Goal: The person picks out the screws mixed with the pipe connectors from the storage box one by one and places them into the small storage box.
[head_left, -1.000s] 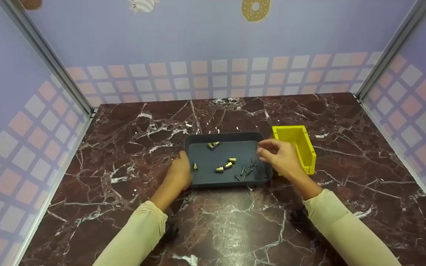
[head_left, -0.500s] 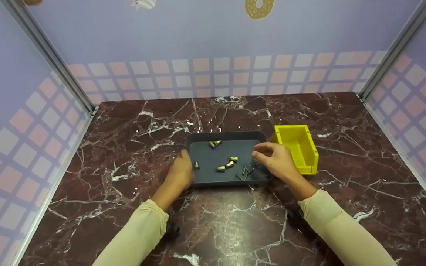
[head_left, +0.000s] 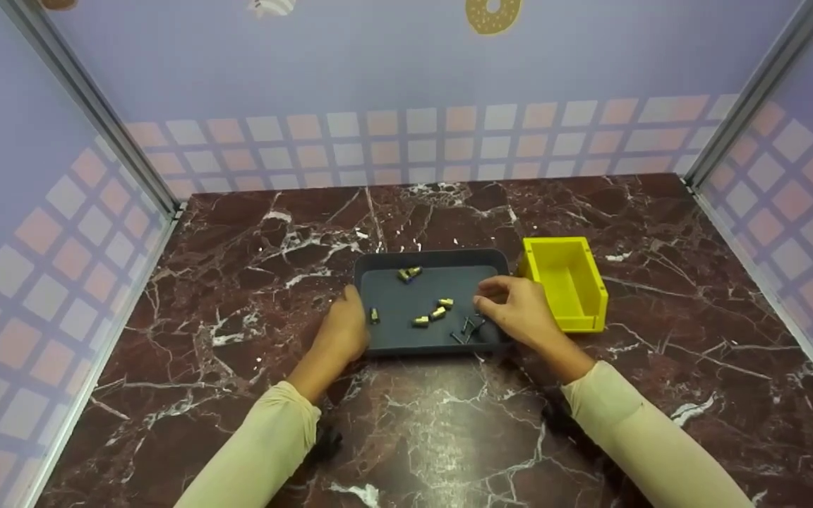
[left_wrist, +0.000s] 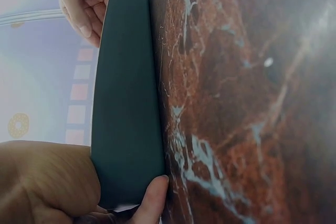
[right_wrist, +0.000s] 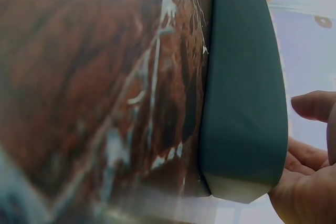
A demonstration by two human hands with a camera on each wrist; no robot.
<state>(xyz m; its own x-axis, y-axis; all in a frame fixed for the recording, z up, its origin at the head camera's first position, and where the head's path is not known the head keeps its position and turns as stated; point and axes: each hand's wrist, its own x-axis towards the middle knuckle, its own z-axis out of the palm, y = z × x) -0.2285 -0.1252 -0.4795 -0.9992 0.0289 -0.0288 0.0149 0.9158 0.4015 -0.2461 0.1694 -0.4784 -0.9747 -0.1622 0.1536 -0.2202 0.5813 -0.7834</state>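
A dark grey rectangular tray [head_left: 401, 346] lies on the marbled table. My left hand [head_left: 341, 326] grips its left side; in the left wrist view a fingertip [left_wrist: 153, 198] shows low against the tray's outer wall. Above the right part of the tray hovers my right hand [head_left: 521, 310], its fingers loosely bent. Thumb and fingers stand apart in the right wrist view, with nothing seen between them. Below these fingertips lie several thin dark screws [head_left: 468, 327], partly covered by the hand. Several brass fittings [head_left: 437, 313] are scattered across the tray floor, one near the left wall.
A yellow open-front bin [head_left: 566, 282] stands right beside the tray, behind my right hand. Patterned panels [head_left: 406, 141] close off the back and both sides of the dark red marbled table [head_left: 272, 437].
My right hand has shifted left and slightly down, from the tray's right rim to over the screws. The left hand keeps its place on the tray.
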